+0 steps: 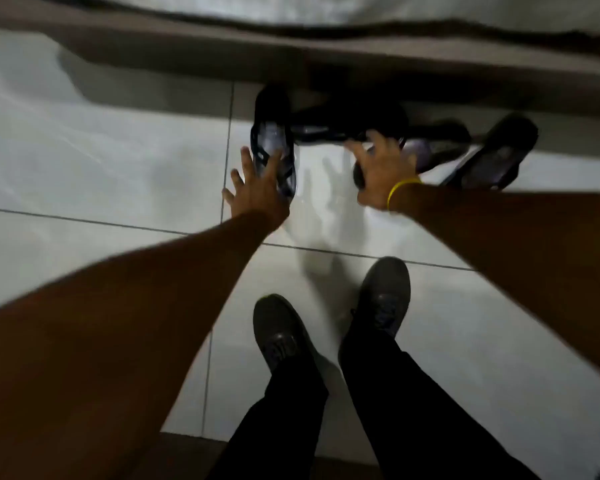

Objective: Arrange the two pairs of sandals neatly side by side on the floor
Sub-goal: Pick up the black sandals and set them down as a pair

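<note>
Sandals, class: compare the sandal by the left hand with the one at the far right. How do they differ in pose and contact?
The left sandal lies nearly straight, pointing away; the far-right sandal sits slanted. The left hand lies spread against the left sandal; the right hand reaches for sandals in between, leaving the far-right sandal untouched. Both are dark and rest on the tiled floor.

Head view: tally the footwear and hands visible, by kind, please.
Loose sandals on floor, blurred: 3 clear; a fourth can't be confirmed
Worn shoes: 2
Hands: 2, left hand, right hand
Total: 7
</note>
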